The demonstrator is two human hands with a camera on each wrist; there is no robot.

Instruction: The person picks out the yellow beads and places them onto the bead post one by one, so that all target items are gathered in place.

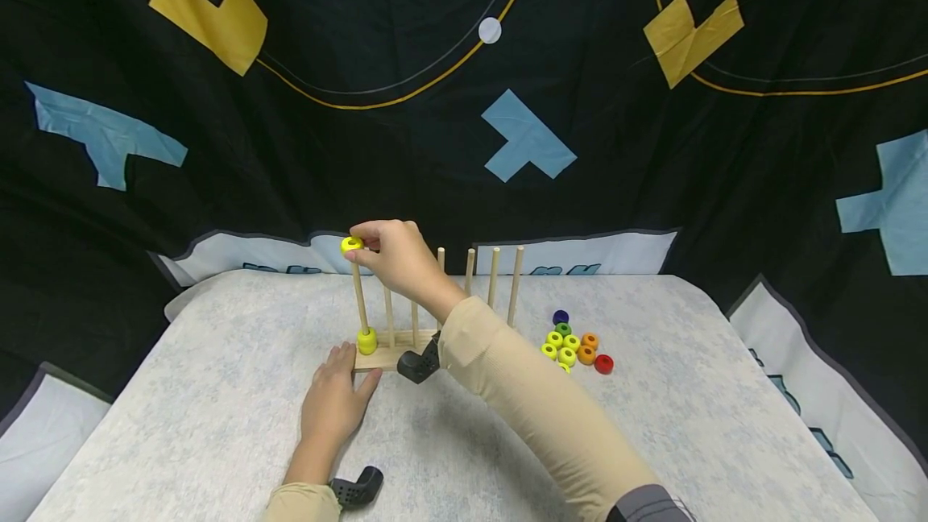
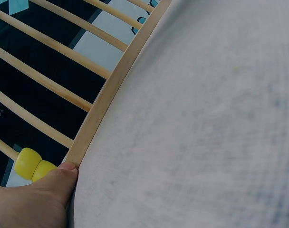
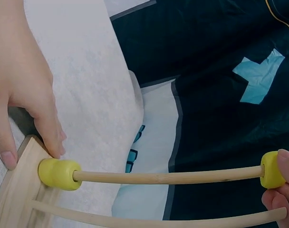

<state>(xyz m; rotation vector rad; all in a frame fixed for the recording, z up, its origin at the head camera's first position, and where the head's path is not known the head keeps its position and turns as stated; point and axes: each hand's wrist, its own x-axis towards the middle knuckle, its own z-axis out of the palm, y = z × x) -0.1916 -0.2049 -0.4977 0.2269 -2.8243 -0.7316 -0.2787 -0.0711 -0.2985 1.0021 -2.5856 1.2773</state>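
Observation:
My right hand (image 1: 399,258) pinches a yellow bead (image 3: 270,172) at the top of the leftmost wooden peg (image 3: 168,178). The peg's tip sits in the bead's hole. Lower on this peg, two yellow beads (image 1: 366,341) are stacked against the wooden base (image 1: 373,360) of the peg rack. With thumb and fingers on opposite sides, my left hand (image 1: 333,405) holds the base's left end. Its thumb presses the front edge in the left wrist view. The right forearm hides part of the rack in the head view.
Right of the rack lie loose beads: several yellow beads (image 1: 567,356), two orange beads (image 1: 586,354), a red bead (image 1: 604,364), a green bead (image 1: 563,329) and a dark blue bead (image 1: 561,317). Several bare pegs (image 1: 515,288) stand upright. A dark curtain (image 1: 406,167) hangs behind the table (image 1: 217,401).

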